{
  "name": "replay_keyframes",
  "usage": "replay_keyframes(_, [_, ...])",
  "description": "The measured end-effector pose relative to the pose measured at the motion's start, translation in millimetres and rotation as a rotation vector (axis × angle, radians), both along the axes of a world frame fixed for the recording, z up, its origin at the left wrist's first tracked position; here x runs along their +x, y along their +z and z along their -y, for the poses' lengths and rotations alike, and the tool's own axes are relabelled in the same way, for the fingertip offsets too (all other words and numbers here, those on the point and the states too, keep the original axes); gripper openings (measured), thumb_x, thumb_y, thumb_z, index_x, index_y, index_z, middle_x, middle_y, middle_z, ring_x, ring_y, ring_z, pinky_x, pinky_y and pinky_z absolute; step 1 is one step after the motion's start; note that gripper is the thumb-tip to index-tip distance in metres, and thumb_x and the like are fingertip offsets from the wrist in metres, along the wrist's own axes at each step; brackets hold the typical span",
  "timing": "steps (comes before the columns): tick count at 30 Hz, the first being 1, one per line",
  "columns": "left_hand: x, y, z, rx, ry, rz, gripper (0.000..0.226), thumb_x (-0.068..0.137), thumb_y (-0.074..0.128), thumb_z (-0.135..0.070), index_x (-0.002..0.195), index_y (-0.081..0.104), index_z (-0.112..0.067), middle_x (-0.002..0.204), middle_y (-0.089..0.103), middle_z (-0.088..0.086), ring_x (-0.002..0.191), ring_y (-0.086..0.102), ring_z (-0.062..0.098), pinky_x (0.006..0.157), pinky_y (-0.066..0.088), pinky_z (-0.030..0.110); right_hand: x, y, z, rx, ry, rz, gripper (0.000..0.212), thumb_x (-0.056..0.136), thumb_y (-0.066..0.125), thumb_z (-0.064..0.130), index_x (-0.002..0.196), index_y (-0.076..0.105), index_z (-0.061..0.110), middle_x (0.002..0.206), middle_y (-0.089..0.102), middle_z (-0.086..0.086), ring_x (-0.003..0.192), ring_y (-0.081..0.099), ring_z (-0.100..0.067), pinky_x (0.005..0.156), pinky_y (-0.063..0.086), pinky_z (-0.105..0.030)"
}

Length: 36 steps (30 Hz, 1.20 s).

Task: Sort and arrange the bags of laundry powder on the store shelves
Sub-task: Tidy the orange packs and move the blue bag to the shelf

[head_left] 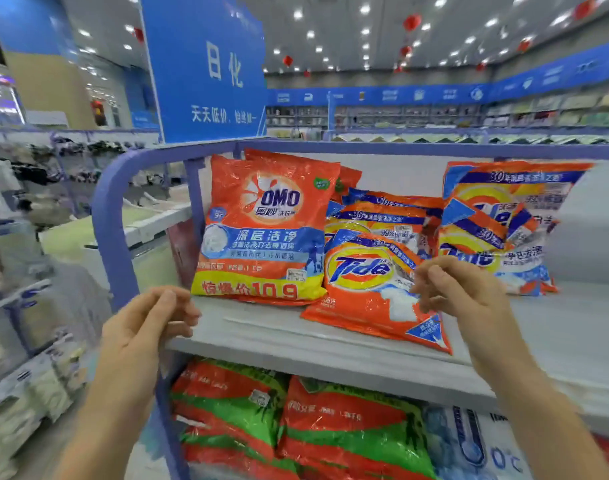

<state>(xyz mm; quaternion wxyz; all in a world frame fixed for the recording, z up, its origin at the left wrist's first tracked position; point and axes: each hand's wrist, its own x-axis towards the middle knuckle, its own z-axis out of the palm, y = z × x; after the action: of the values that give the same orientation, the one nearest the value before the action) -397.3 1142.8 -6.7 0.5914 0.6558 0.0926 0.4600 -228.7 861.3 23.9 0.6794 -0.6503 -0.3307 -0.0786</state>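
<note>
Grey shelf [330,337] carries upright OMO bag [265,230] beside slumped Tide bags [375,271]; both hands' fingers [431,275] loosely curled, empty.

Supermkt: stocked shelves [330,341], aisle sign [206,67]

The upper shelf [330,327] carries two OMO bags [265,226], one behind the other. Tide bags [372,282] number at least five. Below lie two red-and-green bags [344,431].

OMO bag [265,230]: orange-red, blue band, yellow strip. Tide bag [372,285]: orange with yellow-ringed blue logo. Lower bags [344,427]: red-green. Shelf [296,327] grey, frame [112,216] periwinkle, sign [206,67] blue.
</note>
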Motion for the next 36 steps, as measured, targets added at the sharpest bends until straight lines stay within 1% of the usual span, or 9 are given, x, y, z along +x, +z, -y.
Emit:
replay_keyframes(4, [54.3,13.1,-34.4,0.064,-0.181,-0.076,0.013,0.089,0.055,-0.028,0.093,0.067,-0.026,0.090,0.072,-0.008,0.083,0.067,-0.002,0.070,0.051,0.010,17.5,21.8,-80.2,-0.147,-0.100,-0.006,0.007,0.094,0.053,0.020,0.096,0.059,0.021,0.089,0.066,0.007,0.077,0.064,-0.006,0.071,0.055,-0.027])
replay_keyframes(7, [94.0,16.9,-48.8,0.093,-0.176,-0.171,0.013,0.095,0.055,-0.018,0.103,0.057,-0.028,0.108,0.065,-0.016,0.103,0.061,0.002,0.080,0.050,0.017,45.2,32.7,-131.4,-0.201,-0.140,-0.135,0.021,0.094,0.055,0.027,0.113,0.048,0.022,0.111,0.057,0.001,0.104,0.056,-0.017,0.086,0.047,-0.033])
replay_keyframes(10, [121.7,18.1,-61.9,0.153,-0.044,-0.252,0.040,0.089,0.064,-0.017,0.126,0.049,-0.020,0.127,0.052,0.003,0.122,0.050,0.026,0.101,0.043,0.042,64.7,35.0,-163.5,-0.192,-0.144,-0.359,0.042,0.094,0.054,0.033,0.130,0.038,0.017,0.128,0.047,-0.008,0.107,0.047,-0.021,0.087,0.039,-0.034])
replay_keyframes(15, [137.2,8.5,-74.5,0.318,0.112,-0.430,0.085,0.079,0.075,-0.033,0.148,0.028,-0.020,0.152,0.027,0.012,0.141,0.021,0.027,0.115,0.017,0.041,65.2,13.8,-199.1,-0.226,-0.164,-0.495,0.083,0.088,0.056,0.051,0.149,0.011,0.018,0.153,0.026,-0.006,0.136,0.033,-0.027,0.107,0.032,-0.044])
replay_keyframes(18, [142.5,7.8,-78.6,0.254,0.020,-0.458,0.103,0.071,0.081,-0.042,0.151,0.018,-0.027,0.155,0.020,0.011,0.143,0.016,0.027,0.115,0.015,0.041,55.1,-4.0,-217.1,-0.216,-0.324,-0.420,0.089,0.084,0.057,0.056,0.150,0.010,0.019,0.151,0.033,-0.004,0.135,0.036,-0.028,0.108,0.034,-0.047])
replay_keyframes(21, [149.6,11.9,-83.1,0.180,-0.021,-0.486,0.111,0.070,0.083,-0.039,0.152,0.009,-0.033,0.156,0.012,0.010,0.143,0.013,0.030,0.116,0.015,0.045,53.0,-16.0,-223.0,-0.206,-0.465,-0.338,0.075,0.088,0.056,0.050,0.147,0.019,0.020,0.141,0.047,-0.001,0.125,0.047,-0.026,0.099,0.039,-0.038])
replay_keyframes(28, [154.5,10.3,-84.4,0.224,-0.045,-0.558,0.109,0.070,0.082,-0.037,0.150,0.008,-0.041,0.157,0.006,0.008,0.143,0.010,0.032,0.116,0.013,0.047,60.1,-8.8,-217.3,-0.179,-0.352,-0.255,0.060,0.095,0.051,0.038,0.145,0.023,0.021,0.137,0.050,0.003,0.126,0.047,-0.017,0.104,0.039,-0.036])
replay_keyframes(33, [137.1,13.8,-79.3,0.266,0.015,-0.493,0.091,0.077,0.078,-0.030,0.150,0.024,-0.029,0.157,0.010,0.012,0.144,0.012,0.030,0.117,0.015,0.046,62.7,13.6,-175.5,-0.339,-0.242,-0.118,0.052,0.095,0.053,0.030,0.141,0.032,0.018,0.135,0.047,0.001,0.124,0.047,-0.019,0.101,0.043,-0.042])
replay_keyframes(36, [121.8,19.2,-54.6,0.495,0.139,-0.316,0.071,0.078,0.077,-0.024,0.139,0.044,-0.016,0.149,0.030,0.012,0.140,0.026,0.028,0.113,0.023,0.041,78.3,24.5,-105.4,-0.559,-0.626,0.046,0.040,0.093,0.054,0.031,0.128,0.047,0.013,0.121,0.054,-0.005,0.110,0.054,-0.021,0.090,0.048,-0.041])
